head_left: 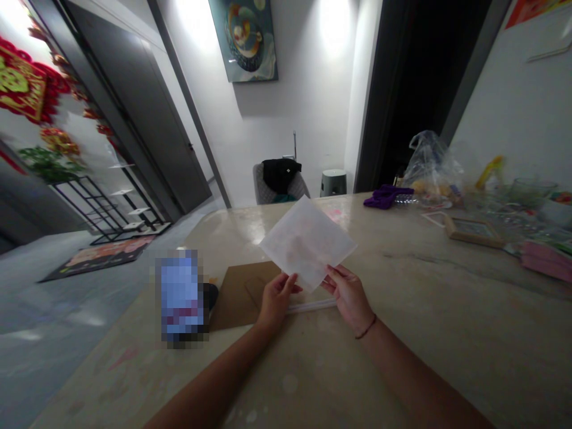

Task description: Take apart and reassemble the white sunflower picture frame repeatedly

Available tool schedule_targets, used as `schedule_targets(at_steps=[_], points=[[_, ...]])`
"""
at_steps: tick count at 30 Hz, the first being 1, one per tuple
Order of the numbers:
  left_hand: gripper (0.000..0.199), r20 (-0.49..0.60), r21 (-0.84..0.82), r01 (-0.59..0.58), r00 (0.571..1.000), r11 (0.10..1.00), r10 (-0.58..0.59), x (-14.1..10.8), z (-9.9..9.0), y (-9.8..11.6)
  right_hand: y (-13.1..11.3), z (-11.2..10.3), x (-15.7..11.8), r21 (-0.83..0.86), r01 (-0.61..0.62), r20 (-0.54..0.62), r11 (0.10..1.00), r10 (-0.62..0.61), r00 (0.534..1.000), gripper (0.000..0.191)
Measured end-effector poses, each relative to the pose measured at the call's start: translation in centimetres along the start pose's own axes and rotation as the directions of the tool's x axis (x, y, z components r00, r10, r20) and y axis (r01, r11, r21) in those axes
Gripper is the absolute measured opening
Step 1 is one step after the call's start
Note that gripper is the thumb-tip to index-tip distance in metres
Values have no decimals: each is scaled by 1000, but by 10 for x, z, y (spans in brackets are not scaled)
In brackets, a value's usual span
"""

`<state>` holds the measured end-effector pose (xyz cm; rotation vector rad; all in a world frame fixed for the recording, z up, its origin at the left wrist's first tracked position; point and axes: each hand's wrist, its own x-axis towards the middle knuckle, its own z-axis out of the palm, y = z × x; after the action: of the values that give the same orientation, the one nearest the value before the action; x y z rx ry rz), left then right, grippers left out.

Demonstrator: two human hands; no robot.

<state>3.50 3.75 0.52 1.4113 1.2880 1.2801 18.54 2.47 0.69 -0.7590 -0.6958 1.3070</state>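
A thin, translucent white square sheet, paper-like, is held up above the table with one corner pointing down. My left hand pinches its lower left edge between thumb and fingers. On the lower right edge, my right hand has a similar pinch; a dark red bracelet circles that wrist. Faint darker shapes show through the sheet. Beneath my left hand lies a brown board with an outline on it. A white strip lies on the table between my wrists.
The marble-patterned table carries a pixelated upright block at left. At right are a purple cloth, a clear plastic bag, a wooden frame and a pink packet. A chair stands beyond.
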Motion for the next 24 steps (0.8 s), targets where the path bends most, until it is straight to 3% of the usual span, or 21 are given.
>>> schedule_targets(at_steps=[5,10,17,24], points=[[29,-60,-68,-69,996,995,65,2,0,-5,-3,-1,1,-10,-33,12,999,33,999,21],[29,-69,-1,-116,991,993,116,1,-2,-11,-21,-15,14,-68,53,-66,996,-57,996,27],[26,-99,69,-132,985,989,138,0,-4,-13,-33,-48,32,-364,91,-212,927,-177,961,29],[26,-254,169,-78,960,983,120,6,-11,-6,-32,-58,35,-636,177,-47,751,-266,963,25]])
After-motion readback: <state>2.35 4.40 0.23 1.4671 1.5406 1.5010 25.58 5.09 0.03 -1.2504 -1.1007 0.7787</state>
